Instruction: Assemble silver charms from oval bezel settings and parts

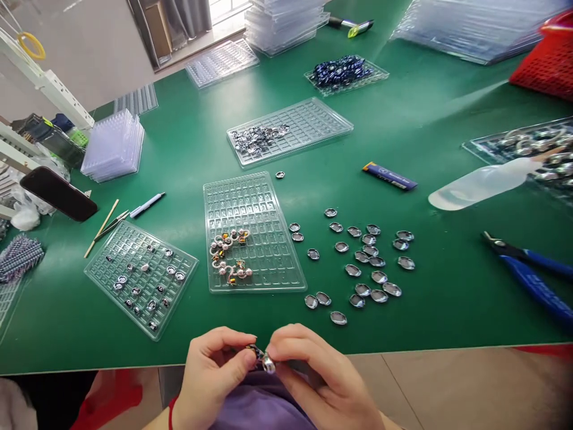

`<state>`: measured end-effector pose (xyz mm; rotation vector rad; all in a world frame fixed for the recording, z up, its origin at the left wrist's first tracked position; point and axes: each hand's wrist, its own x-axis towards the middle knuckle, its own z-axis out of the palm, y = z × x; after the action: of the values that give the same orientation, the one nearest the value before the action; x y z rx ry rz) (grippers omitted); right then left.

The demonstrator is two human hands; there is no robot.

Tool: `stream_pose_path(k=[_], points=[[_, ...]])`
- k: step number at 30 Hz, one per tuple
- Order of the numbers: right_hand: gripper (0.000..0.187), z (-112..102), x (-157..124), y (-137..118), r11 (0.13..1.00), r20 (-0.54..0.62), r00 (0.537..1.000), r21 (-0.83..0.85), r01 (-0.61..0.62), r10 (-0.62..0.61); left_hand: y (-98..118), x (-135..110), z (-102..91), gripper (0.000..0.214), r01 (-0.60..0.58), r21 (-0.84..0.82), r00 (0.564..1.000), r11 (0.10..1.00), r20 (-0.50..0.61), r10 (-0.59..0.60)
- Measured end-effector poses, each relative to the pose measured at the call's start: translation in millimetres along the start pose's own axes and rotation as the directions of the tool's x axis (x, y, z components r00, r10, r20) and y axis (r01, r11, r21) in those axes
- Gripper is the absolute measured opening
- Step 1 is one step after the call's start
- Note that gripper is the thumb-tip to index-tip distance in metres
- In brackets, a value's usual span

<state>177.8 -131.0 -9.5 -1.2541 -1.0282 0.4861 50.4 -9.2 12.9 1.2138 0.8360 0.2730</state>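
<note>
My left hand (219, 373) is closed in a pinch just off the table's near edge, gripping a small dark, shiny piece (256, 351). Against it, my right hand (313, 373) pinches a small silver metal piece (268, 364); the two pieces touch, and fingers partly cover both. Beyond my hands, several oval silver settings (339, 318) lie scattered on the green table (259, 316). A clear compartment tray (277, 263) in the middle carries ring-like pieces (231, 254) with coloured bits. Another clear tray (147, 325), at the left, holds several small silver parts.
Blue-handled cutters (528, 280) and a translucent white scoop-like tool (483, 184) lie at the right. Farther back are a blue packet (389, 177), a tray of silver parts (313, 122) and a tray of dark parts (342, 71). A phone (59, 193) stands at the left, near a pen (147, 205).
</note>
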Motion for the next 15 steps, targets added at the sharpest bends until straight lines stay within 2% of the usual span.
stream_pose_path(k=[2,4,6,11,15], points=[[0.024,-4.1,0.2,1.5,0.974,0.071,0.980,-0.123,0.191,-0.184,2.6,-0.4,1.4,0.016,-0.022,0.029,1.000,0.999,-0.003,0.023],[0.025,-7.0,-0.2,4.6,0.912,0.126,0.936,-0.215,0.349,-0.329,5.1,-0.9,2.7,0.014,-0.034,0.041,0.999,0.999,0.016,0.033],[0.027,-8.2,-1.4,8.0,0.859,0.134,0.905,-0.286,0.425,-0.403,7.1,-1.2,3.5,0.013,-0.033,0.036,0.999,0.999,0.037,0.032],[0.026,-6.0,-3.6,10.3,0.845,0.121,0.920,-0.365,0.391,-0.373,7.9,-2.1,3.0,0.013,-0.040,0.032,0.999,0.999,0.026,0.039],[0.024,-3.4,-3.1,8.1,0.845,0.129,0.922,-0.371,0.385,-0.364,6.6,-3.8,1.7,0.011,-0.109,0.100,0.994,0.989,0.020,0.108]])
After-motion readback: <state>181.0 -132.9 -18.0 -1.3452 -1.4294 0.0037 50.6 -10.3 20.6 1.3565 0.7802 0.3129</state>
